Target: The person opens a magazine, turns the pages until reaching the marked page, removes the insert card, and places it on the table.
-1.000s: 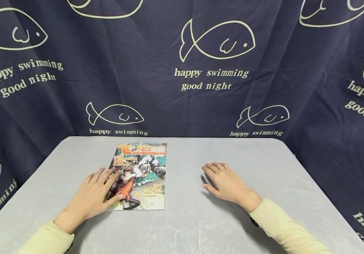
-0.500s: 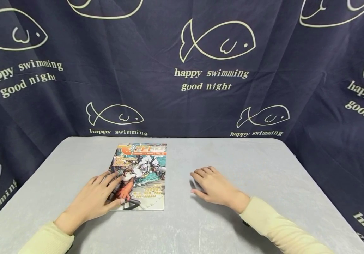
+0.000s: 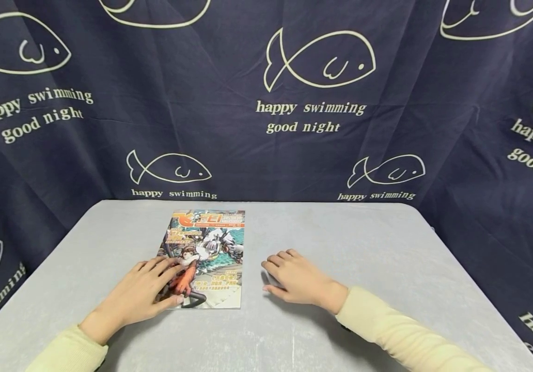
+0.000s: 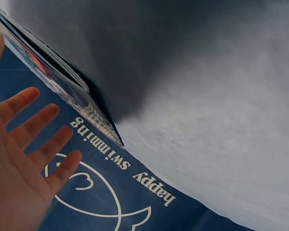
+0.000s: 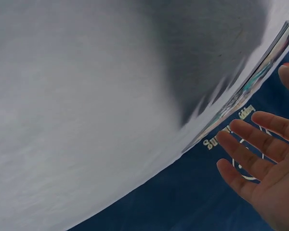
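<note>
Presumably because the table bears the FEI magazine, the left hand above and right hand beside hang relaxed, empty.

magazine | colourful, orange "FEI" lettering | closed, front up, flat | grey table, left half

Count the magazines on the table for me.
1. The magazine lies on the table, left of centre in the head view; the left hand hides part of its left edge. I cannot rule out another stacked beneath it.
</note>
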Demonstrator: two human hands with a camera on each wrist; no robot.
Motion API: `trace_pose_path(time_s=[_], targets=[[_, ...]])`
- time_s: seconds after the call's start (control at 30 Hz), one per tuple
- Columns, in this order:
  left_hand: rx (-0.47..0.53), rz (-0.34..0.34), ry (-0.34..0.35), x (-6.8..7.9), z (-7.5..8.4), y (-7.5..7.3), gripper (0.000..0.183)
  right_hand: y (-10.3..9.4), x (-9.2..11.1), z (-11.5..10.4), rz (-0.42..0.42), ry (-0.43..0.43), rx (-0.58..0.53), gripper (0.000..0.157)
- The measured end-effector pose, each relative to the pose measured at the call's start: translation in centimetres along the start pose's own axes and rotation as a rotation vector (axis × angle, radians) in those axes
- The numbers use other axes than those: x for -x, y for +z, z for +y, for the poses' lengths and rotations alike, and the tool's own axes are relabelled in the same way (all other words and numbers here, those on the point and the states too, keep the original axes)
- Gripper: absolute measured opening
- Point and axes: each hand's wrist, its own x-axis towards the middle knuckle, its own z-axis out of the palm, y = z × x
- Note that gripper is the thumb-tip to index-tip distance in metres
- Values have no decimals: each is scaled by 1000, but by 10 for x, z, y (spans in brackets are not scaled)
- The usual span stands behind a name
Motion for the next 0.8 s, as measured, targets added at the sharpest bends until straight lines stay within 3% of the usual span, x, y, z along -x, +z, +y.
trace_pose_path(time_s=[0.27, 0.8], targets=[[17, -34, 18, 2, -3, 4, 66, 2, -11, -12, 25, -66, 4, 45], [30, -66, 41, 3, -8, 3, 66, 4, -25, -31, -32, -124, 29, 40]])
